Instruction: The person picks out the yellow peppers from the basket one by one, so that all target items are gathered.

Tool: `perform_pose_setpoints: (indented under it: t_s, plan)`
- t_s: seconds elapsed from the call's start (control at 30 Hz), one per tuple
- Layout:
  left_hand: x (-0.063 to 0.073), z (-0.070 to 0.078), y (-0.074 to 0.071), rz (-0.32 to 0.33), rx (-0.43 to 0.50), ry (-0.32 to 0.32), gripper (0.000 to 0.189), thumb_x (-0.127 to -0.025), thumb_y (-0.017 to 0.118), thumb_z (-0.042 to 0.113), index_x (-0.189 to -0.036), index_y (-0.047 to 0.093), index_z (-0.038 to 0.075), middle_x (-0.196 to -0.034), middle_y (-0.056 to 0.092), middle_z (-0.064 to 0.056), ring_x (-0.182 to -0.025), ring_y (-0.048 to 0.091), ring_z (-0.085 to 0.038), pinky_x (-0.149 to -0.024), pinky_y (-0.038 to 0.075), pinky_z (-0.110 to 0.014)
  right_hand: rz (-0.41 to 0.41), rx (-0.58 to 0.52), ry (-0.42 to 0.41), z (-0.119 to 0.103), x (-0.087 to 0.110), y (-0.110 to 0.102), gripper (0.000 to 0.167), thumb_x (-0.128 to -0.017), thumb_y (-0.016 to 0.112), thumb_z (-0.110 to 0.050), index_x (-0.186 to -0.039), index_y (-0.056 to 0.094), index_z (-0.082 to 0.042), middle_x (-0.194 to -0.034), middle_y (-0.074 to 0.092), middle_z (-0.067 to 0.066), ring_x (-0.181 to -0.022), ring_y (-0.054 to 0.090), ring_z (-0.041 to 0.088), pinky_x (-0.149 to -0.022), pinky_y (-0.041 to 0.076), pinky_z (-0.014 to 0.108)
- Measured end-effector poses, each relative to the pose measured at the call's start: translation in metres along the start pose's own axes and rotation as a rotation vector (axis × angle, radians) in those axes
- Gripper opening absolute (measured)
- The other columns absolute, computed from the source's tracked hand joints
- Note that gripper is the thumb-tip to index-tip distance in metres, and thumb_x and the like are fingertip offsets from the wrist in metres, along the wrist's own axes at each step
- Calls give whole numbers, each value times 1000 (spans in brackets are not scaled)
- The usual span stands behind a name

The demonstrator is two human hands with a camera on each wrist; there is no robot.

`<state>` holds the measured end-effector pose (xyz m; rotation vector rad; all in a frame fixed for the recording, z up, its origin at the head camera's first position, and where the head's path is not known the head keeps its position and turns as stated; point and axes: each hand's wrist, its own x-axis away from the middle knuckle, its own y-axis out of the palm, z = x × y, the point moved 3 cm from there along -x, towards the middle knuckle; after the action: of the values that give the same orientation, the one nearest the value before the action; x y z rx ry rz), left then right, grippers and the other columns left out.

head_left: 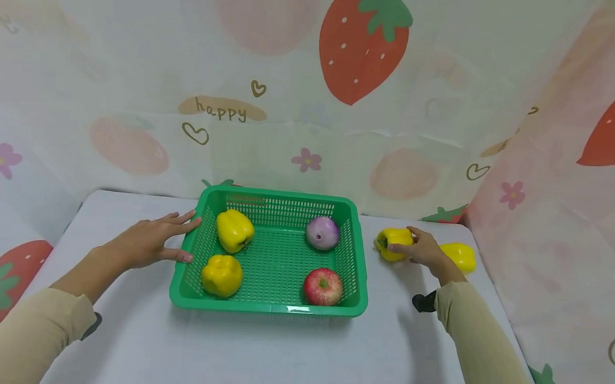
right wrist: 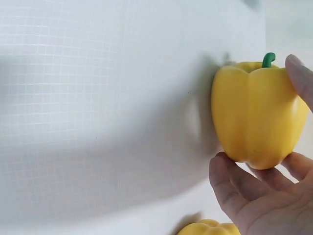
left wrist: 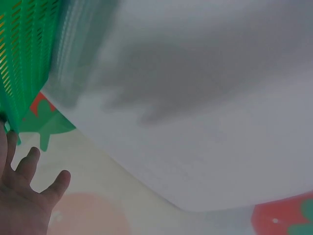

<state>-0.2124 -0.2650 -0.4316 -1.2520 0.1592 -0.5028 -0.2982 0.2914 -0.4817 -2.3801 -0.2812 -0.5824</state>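
My right hand [head_left: 423, 250] holds a yellow bell pepper [head_left: 393, 243] at the table's right side, thumb on one side and fingers around its base. In the right wrist view the pepper [right wrist: 259, 112] shows a short green stem. A second yellow pepper [head_left: 459, 256] lies just right of that hand. My left hand [head_left: 154, 241] has its fingers spread and touches the left rim of a green plastic basket [head_left: 271, 308]. Inside, two yellow peppers, one at the back [head_left: 234, 231] and one in front [head_left: 222, 276], sit at the left; a purple onion [head_left: 323, 233] and a red apple [head_left: 323, 287] sit at the right.
The basket stands on a table with a white cover [head_left: 294, 360]. A printed curtain [head_left: 293, 94] with strawberries and hearts hangs behind the table and along its sides. The table's back edge runs close behind the basket.
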Motion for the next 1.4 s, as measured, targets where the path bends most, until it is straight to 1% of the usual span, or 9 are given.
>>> perform_pose_setpoints:
  t_s: [0.23,0.4,0.57,0.67,0.77,0.9,1.07,1.23,1.4]
  plan:
    - [-1,1,1,-5,-2,-3,84,-87,71,49,-152,38,7,-159,30,-19,-141,28,-51,-103,29,-75,-8,6,25,7,0,-1,101,-92,70,-47,-160,8,-5,-158,19,32,-136,35,42,-110,40,52]
    - [-1,0,0,-4,-2,2,85,-87,71,50,-152,38,7,-159,30,-19,-141,29,-52,-103,29,-75,-12,42,-32,-1,5,-7,99,-93,68,-46,-159,8,-5,-158,18,34,-143,26,47,-113,32,59]
    - [-1,1,-2,0,-7,6,85,-87,72,49,-152,38,6,-159,30,-20,-140,30,-52,-102,30,-76,-1,60,-77,-20,14,-17,100,-93,67,-49,-161,3,-12,-160,15,32,-146,16,49,-115,18,67]
    - [-1,2,-2,0,-5,6,85,-87,72,48,-152,38,6,-159,29,-20,-140,29,-52,-102,29,-76,7,50,-114,-37,17,-20,101,-92,67,-51,-161,3,-15,-162,13,28,-148,15,47,-115,17,66]
    - [-1,2,-2,0,-4,5,84,-87,72,48,-152,38,6,-159,29,-20,-140,29,-52,-102,29,-76,2,71,-196,-56,19,-19,100,-91,68,-51,-161,6,-15,-164,12,22,-148,17,44,-116,20,64]
    - [0,2,-1,4,-10,6,85,-87,73,48,-152,38,6,-158,30,-20,-140,30,-52,-101,30,-76,-31,85,-332,-82,20,-8,96,-92,69,-45,-161,11,-15,-166,13,15,-149,21,41,-116,23,61]
    - [0,1,0,4,-7,5,84,-87,73,47,-152,38,6,-158,31,-21,-140,30,-52,-101,30,-76,-111,29,-461,-112,24,12,89,-94,70,-33,-161,14,-14,-167,12,10,-149,21,40,-116,27,56]
    - [0,2,0,-1,-4,-3,83,-87,73,45,-151,39,6,-158,31,-21,-140,30,-52,-101,29,-76,-187,4,-532,-134,32,37,86,-94,70,-25,-161,16,-15,-166,15,9,-147,25,41,-113,34,54]
    - [0,2,-1,-2,-6,-6,83,-87,73,46,-152,39,7,-158,31,-21,-140,29,-52,-101,30,-76,-246,-10,-555,-150,31,63,85,-92,73,-23,-160,22,-21,-164,23,8,-145,32,39,-111,38,53]
